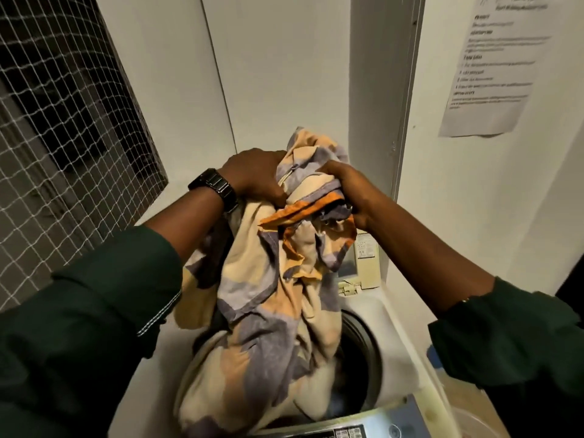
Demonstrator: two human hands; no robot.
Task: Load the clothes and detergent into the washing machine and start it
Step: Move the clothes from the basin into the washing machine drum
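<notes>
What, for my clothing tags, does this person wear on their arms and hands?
Both arms wear dark green long sleeves, the left sleeve and right sleeve pushed back up the forearms. White stitching lines the left cuff. A black link-band wristwatch circles the left wrist. The left hand and right hand are bare, no rings visible.

- bunched sheet [268, 295] fills most of the drum mouth [358, 358]; a dark gap is free at its right.
- the wall [284, 74] stands close behind, with what seems a raised lid [368, 260].
</notes>
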